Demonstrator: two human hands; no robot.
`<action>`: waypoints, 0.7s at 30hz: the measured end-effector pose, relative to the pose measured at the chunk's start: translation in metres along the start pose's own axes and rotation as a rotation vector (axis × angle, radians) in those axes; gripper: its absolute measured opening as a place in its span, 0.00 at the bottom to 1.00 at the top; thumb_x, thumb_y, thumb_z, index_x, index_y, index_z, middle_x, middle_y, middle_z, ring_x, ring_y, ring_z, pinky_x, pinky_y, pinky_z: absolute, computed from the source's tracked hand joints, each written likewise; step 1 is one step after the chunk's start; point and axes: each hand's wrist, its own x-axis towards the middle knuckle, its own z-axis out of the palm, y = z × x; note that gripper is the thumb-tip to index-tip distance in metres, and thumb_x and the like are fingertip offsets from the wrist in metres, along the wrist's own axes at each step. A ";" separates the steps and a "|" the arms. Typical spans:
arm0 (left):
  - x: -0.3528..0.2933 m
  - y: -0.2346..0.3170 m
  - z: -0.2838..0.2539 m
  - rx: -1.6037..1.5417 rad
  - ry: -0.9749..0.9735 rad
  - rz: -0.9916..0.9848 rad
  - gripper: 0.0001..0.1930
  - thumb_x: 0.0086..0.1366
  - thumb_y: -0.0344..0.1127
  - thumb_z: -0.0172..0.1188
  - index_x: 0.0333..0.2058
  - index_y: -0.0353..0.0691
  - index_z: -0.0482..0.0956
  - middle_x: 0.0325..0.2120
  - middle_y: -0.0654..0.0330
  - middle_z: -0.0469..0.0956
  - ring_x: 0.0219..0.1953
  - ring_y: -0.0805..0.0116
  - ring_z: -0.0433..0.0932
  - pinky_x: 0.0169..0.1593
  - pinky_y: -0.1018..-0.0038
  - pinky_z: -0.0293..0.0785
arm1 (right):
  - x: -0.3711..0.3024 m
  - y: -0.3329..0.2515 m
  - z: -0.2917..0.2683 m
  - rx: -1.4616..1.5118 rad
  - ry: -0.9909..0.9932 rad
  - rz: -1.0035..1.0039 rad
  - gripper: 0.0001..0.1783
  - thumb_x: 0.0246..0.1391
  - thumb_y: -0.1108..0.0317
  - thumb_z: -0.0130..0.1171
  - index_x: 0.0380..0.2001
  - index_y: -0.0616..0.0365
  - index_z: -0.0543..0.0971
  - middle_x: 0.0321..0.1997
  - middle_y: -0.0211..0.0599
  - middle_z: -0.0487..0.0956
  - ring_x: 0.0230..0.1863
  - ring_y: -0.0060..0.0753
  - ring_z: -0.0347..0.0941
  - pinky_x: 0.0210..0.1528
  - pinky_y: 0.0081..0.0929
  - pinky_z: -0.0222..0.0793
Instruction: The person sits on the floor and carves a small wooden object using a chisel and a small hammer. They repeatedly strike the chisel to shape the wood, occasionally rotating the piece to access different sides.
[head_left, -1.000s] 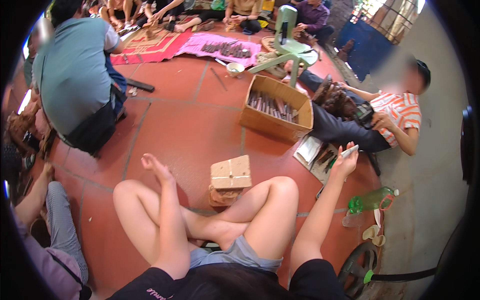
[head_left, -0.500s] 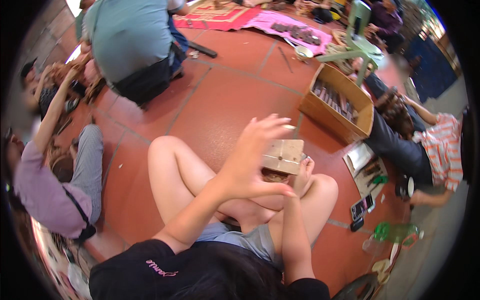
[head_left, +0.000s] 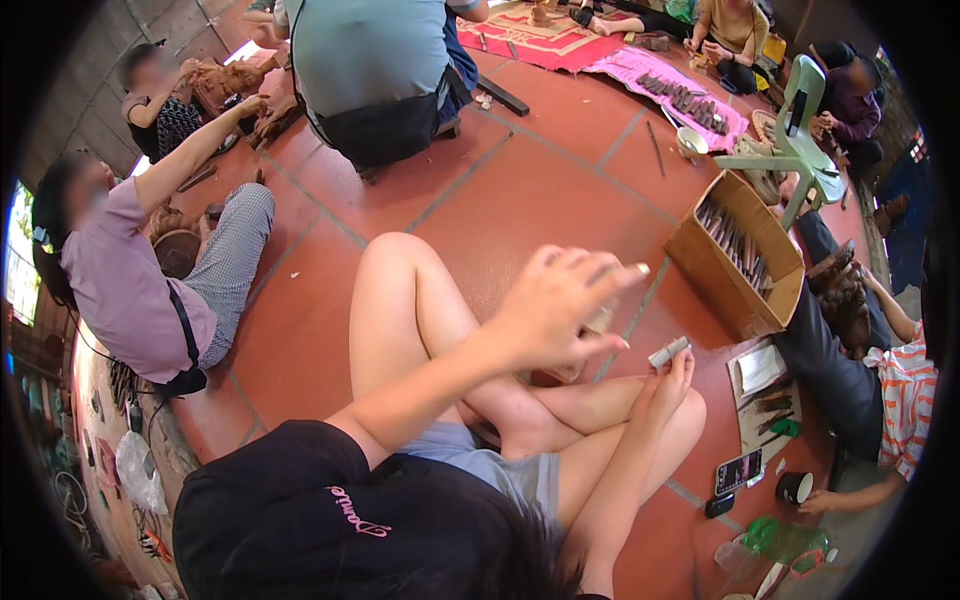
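Observation:
My left hand (head_left: 565, 305) is raised over my crossed legs, thumb and fingers apart in a loose curve. A tan wooden piece (head_left: 600, 321) shows in the gap between thumb and fingers. Most of it is hidden behind the hand, and I cannot tell whether they touch. Below the hand a bit of brown wood (head_left: 562, 374) peeks out above my shin. By my right knee, my right hand (head_left: 668, 385) is closed with a short grey-white roll (head_left: 668, 351) pinched at its fingertips.
A cardboard box (head_left: 700, 275) of chisel-like tools stands ahead right. Near it are a green plastic chair (head_left: 800, 150), a phone (head_left: 738, 472), a dark cup (head_left: 794, 487) and a green bottle (head_left: 775, 537). Several people sit around; one in blue (head_left: 370, 70) crouches ahead.
The view has shifted, so the surroundings sit differently. The string-marked wooden block, plain before, is now mostly behind my left hand. My right hand is apart from it, its grey-white roll in plain view.

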 end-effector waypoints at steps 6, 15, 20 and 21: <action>-0.031 -0.045 -0.018 -0.015 0.191 -0.180 0.42 0.51 0.53 0.75 0.64 0.49 0.72 0.43 0.57 0.81 0.43 0.59 0.80 0.49 0.66 0.71 | -0.008 0.001 0.009 -0.011 -0.088 0.010 0.09 0.71 0.62 0.54 0.45 0.55 0.75 0.36 0.23 0.76 0.36 0.15 0.70 0.41 0.21 0.68; -0.069 -0.132 -0.014 -0.374 0.284 -0.317 0.41 0.51 0.37 0.77 0.64 0.41 0.70 0.48 0.54 0.82 0.52 0.63 0.80 0.57 0.70 0.73 | -0.063 0.020 0.078 -0.270 -0.454 0.082 0.07 0.70 0.66 0.55 0.44 0.57 0.77 0.40 0.27 0.81 0.38 0.16 0.76 0.40 0.17 0.73; -0.098 -0.152 0.005 -0.437 0.425 -0.348 0.35 0.51 0.41 0.76 0.58 0.43 0.76 0.43 0.58 0.83 0.42 0.58 0.80 0.50 0.67 0.73 | -0.095 0.028 0.121 -0.400 -0.606 0.165 0.09 0.67 0.74 0.57 0.48 0.64 0.78 0.40 0.31 0.80 0.41 0.17 0.75 0.43 0.17 0.72; -0.098 -0.152 0.006 -0.434 0.423 -0.346 0.35 0.50 0.40 0.76 0.58 0.43 0.76 0.43 0.58 0.83 0.42 0.58 0.80 0.49 0.67 0.73 | -0.098 0.031 0.126 -0.392 -0.594 0.145 0.09 0.67 0.74 0.56 0.49 0.65 0.78 0.40 0.31 0.80 0.41 0.17 0.75 0.44 0.17 0.72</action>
